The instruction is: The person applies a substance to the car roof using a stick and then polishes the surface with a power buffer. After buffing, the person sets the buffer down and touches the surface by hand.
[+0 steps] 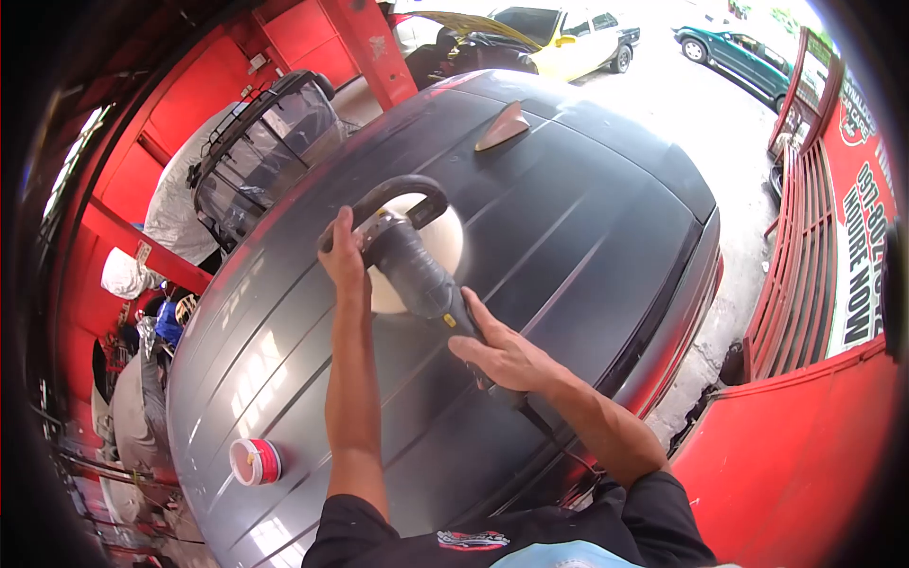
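A dark grey car polisher [417,270] rests with its round pale pad [443,244] against the dark car roof [568,275]. My left hand [347,256] is closed around the left end of its black loop handle [402,185]. At the rear grip, my right hand [507,350] holds the polisher, its fingers partly hidden behind the body. The pad's edge looks blurred. From the grip a black cord [549,431] runs down past my right forearm. On the roof to the left stands a small white and red tub [256,462], holding something pinkish.
A shark-fin antenna [503,127] rises from the roof's far end. To the left are a covered vehicle [275,142] and red walls. A red metal gate [786,284] and a low red panel [786,454] flank the right side. A yellow car [568,47] stands beyond.
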`<state>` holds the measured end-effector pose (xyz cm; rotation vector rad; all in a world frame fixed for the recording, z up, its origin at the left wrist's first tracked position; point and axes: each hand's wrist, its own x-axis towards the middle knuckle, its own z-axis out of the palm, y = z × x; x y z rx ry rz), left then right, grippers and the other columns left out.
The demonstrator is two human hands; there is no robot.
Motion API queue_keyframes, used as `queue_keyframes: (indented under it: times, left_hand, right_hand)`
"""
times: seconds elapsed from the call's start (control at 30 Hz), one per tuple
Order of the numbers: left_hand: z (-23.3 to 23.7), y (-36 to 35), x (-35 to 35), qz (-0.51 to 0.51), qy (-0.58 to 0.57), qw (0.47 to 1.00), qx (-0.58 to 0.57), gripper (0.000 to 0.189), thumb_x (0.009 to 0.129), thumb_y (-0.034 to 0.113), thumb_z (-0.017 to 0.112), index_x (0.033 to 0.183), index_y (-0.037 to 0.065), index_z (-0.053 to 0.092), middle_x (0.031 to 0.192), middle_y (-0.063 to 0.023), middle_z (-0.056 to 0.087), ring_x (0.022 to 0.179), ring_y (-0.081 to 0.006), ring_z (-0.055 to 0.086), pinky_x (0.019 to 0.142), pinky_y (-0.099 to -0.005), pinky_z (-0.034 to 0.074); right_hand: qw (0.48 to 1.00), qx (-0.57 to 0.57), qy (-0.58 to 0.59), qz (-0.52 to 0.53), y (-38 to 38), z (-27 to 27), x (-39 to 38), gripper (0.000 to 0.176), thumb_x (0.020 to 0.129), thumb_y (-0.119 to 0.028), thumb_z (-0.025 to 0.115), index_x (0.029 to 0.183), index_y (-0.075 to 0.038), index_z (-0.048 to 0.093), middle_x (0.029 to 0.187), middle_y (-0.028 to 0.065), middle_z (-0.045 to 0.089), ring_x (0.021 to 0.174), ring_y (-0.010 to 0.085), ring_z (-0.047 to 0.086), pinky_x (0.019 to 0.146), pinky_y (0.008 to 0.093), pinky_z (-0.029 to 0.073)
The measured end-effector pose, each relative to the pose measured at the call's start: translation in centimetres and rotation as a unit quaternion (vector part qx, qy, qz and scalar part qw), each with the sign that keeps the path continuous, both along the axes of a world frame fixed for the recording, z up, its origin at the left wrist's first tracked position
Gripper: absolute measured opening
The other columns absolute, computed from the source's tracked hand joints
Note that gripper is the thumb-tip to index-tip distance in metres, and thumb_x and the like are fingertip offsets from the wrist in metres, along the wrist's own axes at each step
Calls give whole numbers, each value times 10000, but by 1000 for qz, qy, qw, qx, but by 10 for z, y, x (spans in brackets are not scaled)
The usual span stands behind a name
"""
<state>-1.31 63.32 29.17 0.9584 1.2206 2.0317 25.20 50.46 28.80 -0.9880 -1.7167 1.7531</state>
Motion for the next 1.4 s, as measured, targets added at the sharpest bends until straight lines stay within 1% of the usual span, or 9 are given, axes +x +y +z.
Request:
queue_keyframes:
  times: [0.13, 0.23, 0.4, 0.6, 0.67, 0.73, 0.83, 1.13, 1.4]
  left_hand:
    - [5, 62, 44, -56, 15, 998, -8, 177, 890, 275, 732, 845, 116, 669, 667, 76, 443, 581, -37, 412, 543, -238, 315]
    - [12, 100, 82, -96, 60, 994, -1, 236, 878, 282, 734, 743, 113, 640, 691, 57, 511, 597, -52, 430, 564, -259, 353]
    - [10, 159, 110, -299, -18, 954, -4, 216, 910, 253, 710, 758, 119, 636, 655, 41, 518, 559, -74, 467, 551, -273, 388]
    - [5, 146, 73, -273, -23, 962, 4, 179, 920, 265, 711, 868, 115, 630, 656, 39, 497, 556, -74, 463, 539, -255, 393]
    - [-4, 133, 50, -197, -56, 979, -2, 207, 907, 285, 723, 879, 103, 628, 660, 36, 484, 554, -76, 455, 537, -258, 394]
    - [3, 100, 41, -138, -68, 988, -32, 245, 890, 310, 733, 873, 89, 630, 666, 34, 472, 559, -79, 453, 532, -258, 393]
    - [14, 43, 41, -30, -31, 999, -21, 266, 882, 337, 733, 846, 99, 620, 667, 38, 450, 570, -80, 446, 533, -264, 397]
    - [15, -43, -23, 14, -36, 999, -26, 347, 950, 362, 640, 722, 188, 444, 613, 82, 341, 550, -50, 361, 555, -226, 370]
    - [5, 39, 5, -112, -67, 991, -18, 305, 905, 317, 707, 737, 163, 504, 617, 68, 391, 532, -63, 402, 514, -235, 352]
  right_hand:
    - [992, -103, 50, -56, 27, 5, 22, 880, 966, -395, 538, 1588, -22, 38, 1087, 188, 633, 965, 272, 644, 901, 363, 491]
    - [987, -22, 62, -149, 51, -7, 30, 821, 1000, -342, 549, 1605, -145, 31, 837, 82, 543, 551, 146, 577, 469, 320, 506]
    - [978, -63, 32, -197, 72, 21, 57, 811, 999, -366, 530, 1604, -144, 38, 817, 82, 513, 529, 149, 557, 415, 327, 484]
    - [986, -62, 17, -152, 77, 17, 52, 830, 963, -407, 514, 1604, -146, 55, 934, 131, 586, 583, 187, 598, 482, 365, 519]
    - [994, -43, 5, -103, 72, 14, 45, 843, 963, -427, 505, 1598, -100, 57, 967, 147, 605, 634, 194, 614, 537, 364, 533]
    - [996, -33, -48, -70, 63, 18, 39, 846, 963, -456, 493, 1594, -72, 82, 1198, 264, 618, 876, 306, 688, 805, 392, 534]
    - [998, 1, -33, -58, 46, -2, 23, 811, 980, -408, 503, 1600, -102, 79, 860, 123, 600, 611, 176, 602, 584, 349, 522]
    - [998, 7, 23, 66, 6, -12, -18, 867, 956, -463, 454, 1593, -76, 10, 956, 207, 633, 741, 270, 653, 728, 414, 534]
    - [999, -15, 17, -42, 13, 0, -2, 876, 974, -471, 445, 1587, -50, -18, 895, 195, 628, 711, 258, 644, 708, 409, 530]
